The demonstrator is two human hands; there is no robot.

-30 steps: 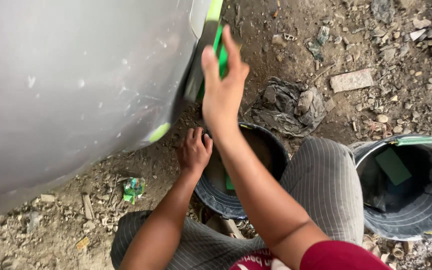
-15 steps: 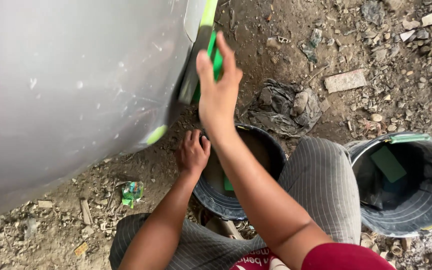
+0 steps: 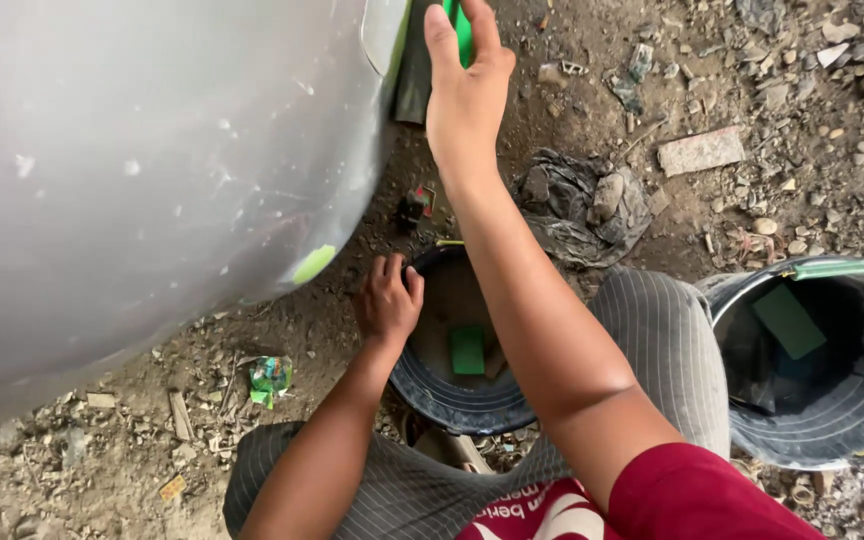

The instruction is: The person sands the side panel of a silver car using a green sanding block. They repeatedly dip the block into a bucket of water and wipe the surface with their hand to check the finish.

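Note:
My right hand [image 3: 464,95] reaches up and forward, its fingers closed on a flat green piece [image 3: 463,28] pressed against the edge of a large grey painted panel [image 3: 152,170]. My left hand [image 3: 388,297] rests on the rim of a small black bucket [image 3: 452,400] between my knees. A green rectangular pad [image 3: 468,350] lies inside that bucket. Green tape patches [image 3: 314,264] mark the panel's lower edge.
A second, larger black bucket [image 3: 822,440] stands at the right with a green sheet [image 3: 788,320] inside. A crumpled dark rag [image 3: 577,205] and a flat stone [image 3: 700,152] lie on the rubble-strewn dirt. A small green wrapper [image 3: 270,378] sits at lower left.
My right hand has slid further up along the panel's edge with the green piece. My left hand stays on the bucket rim.

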